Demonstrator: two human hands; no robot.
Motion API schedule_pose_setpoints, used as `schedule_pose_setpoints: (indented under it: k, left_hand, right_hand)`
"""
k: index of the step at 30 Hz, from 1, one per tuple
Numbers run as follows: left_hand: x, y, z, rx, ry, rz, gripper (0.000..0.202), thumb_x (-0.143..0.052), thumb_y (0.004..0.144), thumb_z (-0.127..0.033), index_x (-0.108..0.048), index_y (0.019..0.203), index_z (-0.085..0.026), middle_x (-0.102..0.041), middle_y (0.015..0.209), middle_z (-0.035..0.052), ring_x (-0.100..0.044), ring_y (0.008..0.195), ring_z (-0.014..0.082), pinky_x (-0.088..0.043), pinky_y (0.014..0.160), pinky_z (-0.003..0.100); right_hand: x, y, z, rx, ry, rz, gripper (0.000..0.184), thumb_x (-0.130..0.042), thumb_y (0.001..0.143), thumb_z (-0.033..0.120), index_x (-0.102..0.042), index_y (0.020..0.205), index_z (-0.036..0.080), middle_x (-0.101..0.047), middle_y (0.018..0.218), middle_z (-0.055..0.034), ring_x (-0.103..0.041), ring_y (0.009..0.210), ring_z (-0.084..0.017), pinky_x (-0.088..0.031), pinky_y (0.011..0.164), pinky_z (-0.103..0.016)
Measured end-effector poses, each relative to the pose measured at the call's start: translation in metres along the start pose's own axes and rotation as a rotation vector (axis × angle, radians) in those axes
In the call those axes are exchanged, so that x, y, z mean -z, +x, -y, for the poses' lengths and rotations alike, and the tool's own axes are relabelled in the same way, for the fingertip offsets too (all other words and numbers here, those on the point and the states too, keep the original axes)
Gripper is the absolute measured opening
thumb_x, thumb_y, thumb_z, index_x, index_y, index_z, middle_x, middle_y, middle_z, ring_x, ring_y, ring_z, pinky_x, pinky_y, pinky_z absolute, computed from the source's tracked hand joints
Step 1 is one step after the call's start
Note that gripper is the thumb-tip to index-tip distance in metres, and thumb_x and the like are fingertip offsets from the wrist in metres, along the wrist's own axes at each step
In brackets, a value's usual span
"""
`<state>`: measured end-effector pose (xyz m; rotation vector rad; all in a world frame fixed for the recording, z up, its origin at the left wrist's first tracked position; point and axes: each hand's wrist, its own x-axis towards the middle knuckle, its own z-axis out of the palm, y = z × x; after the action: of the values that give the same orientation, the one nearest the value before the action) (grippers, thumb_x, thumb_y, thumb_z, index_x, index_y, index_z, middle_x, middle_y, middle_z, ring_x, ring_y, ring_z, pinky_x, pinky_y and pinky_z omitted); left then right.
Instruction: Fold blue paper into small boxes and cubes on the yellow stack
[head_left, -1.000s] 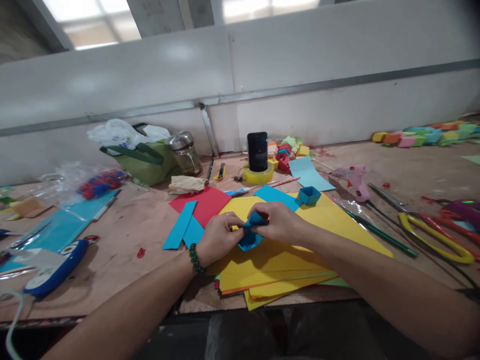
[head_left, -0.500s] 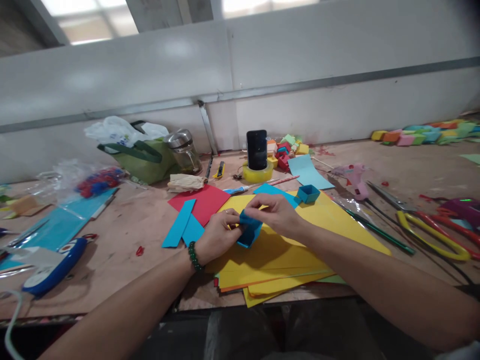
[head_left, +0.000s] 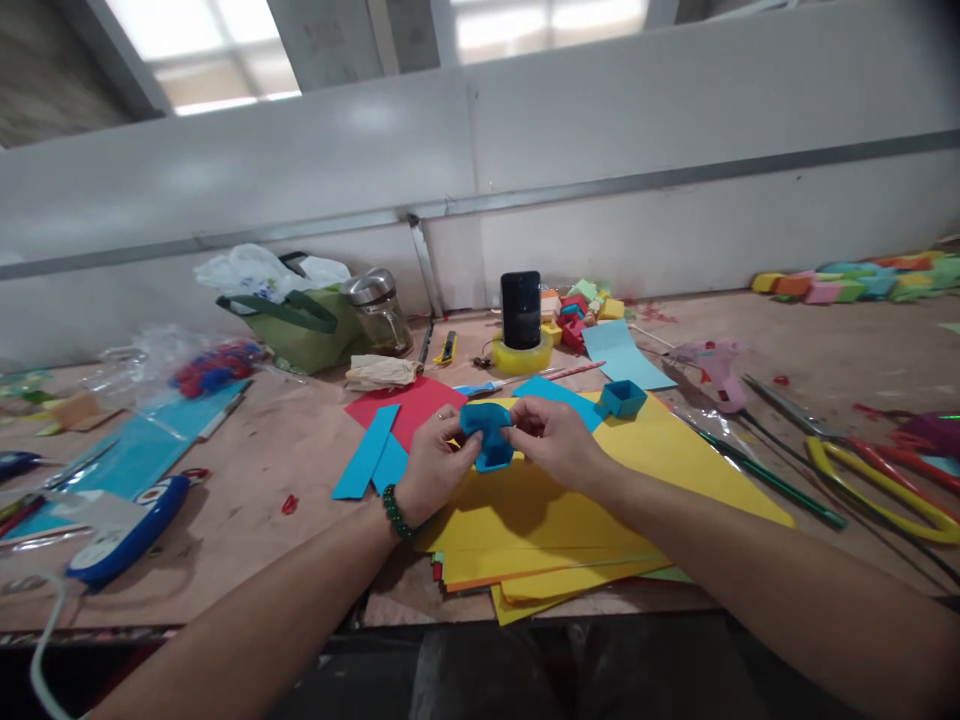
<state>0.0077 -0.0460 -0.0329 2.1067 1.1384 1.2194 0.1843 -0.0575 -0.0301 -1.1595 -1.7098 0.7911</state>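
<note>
Folded paper (head_left: 487, 432), blue in colour, is between the two hands, a little above the yellow sheets (head_left: 637, 510). Its wide flap stands at the upper end and points away from the person, toward the phone (head_left: 520, 308). The lower end is narrower, with folded edges, and points back to the person. Its long axis seems to run from the person outward, almost without turn to the left or right, but the fingers cover both sides, so I cannot tell this exactly.

The left hand (head_left: 437, 462) is nearly closed and pinches the left side, with the thumb lying on the near face. The right hand (head_left: 559, 442) is also nearly closed; its thumb and fingertips hold the right edge.

Beyond the right hand, a blue box (head_left: 624, 400) sits on the yellow sheets, its opening upward. To the left of the left hand, a blue strip (head_left: 366, 455) lies slanted, near the red sheet (head_left: 420, 400).
</note>
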Motion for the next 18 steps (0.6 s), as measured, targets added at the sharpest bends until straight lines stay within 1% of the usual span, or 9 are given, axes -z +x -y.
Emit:
schedule_pose_setpoints:
  k: [3,6,8,10,12,15,18]
  left_hand:
    - [0.000,0.002,0.004,0.035,-0.037,0.015,0.016,-0.055,0.074,-0.021,-0.060,0.060,-0.017,-0.056,0.064,0.0013,-0.053,0.066,0.0146,-0.044,0.061,0.025]
    - [0.001,0.002,0.003,0.044,-0.031,0.050,0.016,-0.054,0.073,-0.020,-0.058,0.058,-0.016,-0.055,0.064,0.0010,-0.053,0.066,0.0142,-0.044,0.063,0.025]
    - [0.001,0.000,-0.001,0.052,-0.026,0.086,0.013,-0.053,0.071,-0.018,-0.060,0.060,-0.016,-0.056,0.066,0.0011,-0.054,0.068,0.0142,-0.044,0.062,0.024]
    - [0.000,-0.002,-0.004,0.063,-0.022,0.113,0.011,-0.052,0.069,-0.015,-0.062,0.064,-0.016,-0.057,0.068,0.0016,-0.054,0.069,0.0142,-0.043,0.060,0.023]
    - [0.000,-0.003,-0.008,0.075,-0.008,0.138,0.010,-0.052,0.068,-0.014,-0.062,0.065,-0.015,-0.057,0.070,0.0017,-0.053,0.068,0.0137,-0.042,0.058,0.022]
    - [-0.001,-0.005,-0.012,0.092,0.004,0.192,0.006,-0.055,0.066,-0.015,-0.058,0.061,-0.015,-0.056,0.070,0.0014,-0.052,0.067,0.0125,-0.042,0.056,0.021]
    - [-0.001,-0.005,-0.014,0.110,-0.041,0.266,0.004,-0.056,0.065,-0.018,-0.058,0.065,-0.015,-0.057,0.072,0.0011,-0.051,0.065,0.0117,-0.042,0.055,0.021]
  right_hand:
    - [0.001,-0.001,0.000,0.064,0.025,0.015,0.017,-0.061,0.077,0.033,-0.063,0.069,0.018,-0.057,0.058,0.0017,-0.047,0.050,-0.010,-0.035,0.048,-0.023]
    - [0.001,-0.002,0.000,0.134,0.038,0.057,0.012,-0.062,0.077,0.027,-0.069,0.073,0.018,-0.064,0.066,-0.0007,-0.052,0.055,-0.011,-0.039,0.052,-0.024]
    - [0.000,-0.002,0.000,0.163,0.008,0.085,0.011,-0.061,0.078,0.022,-0.071,0.074,0.018,-0.066,0.069,-0.0017,-0.056,0.060,-0.012,-0.040,0.055,-0.024]
    - [0.000,-0.001,0.001,0.151,-0.039,0.096,0.011,-0.061,0.078,0.019,-0.071,0.074,0.017,-0.066,0.068,-0.0020,-0.057,0.062,-0.013,-0.040,0.056,-0.024]
    - [0.000,-0.001,0.001,0.114,-0.073,0.087,0.010,-0.062,0.077,0.019,-0.070,0.072,0.016,-0.065,0.065,-0.0013,-0.054,0.059,-0.012,-0.039,0.054,-0.023]
    - [-0.001,-0.001,0.003,0.087,-0.089,0.080,0.010,-0.062,0.077,0.018,-0.067,0.069,0.015,-0.061,0.061,0.0004,-0.049,0.055,-0.010,-0.036,0.052,-0.022]
    - [-0.001,-0.002,0.004,0.088,-0.091,0.071,0.009,-0.061,0.076,0.017,-0.065,0.069,0.016,-0.060,0.061,0.0012,-0.049,0.055,-0.010,-0.036,0.052,-0.022]
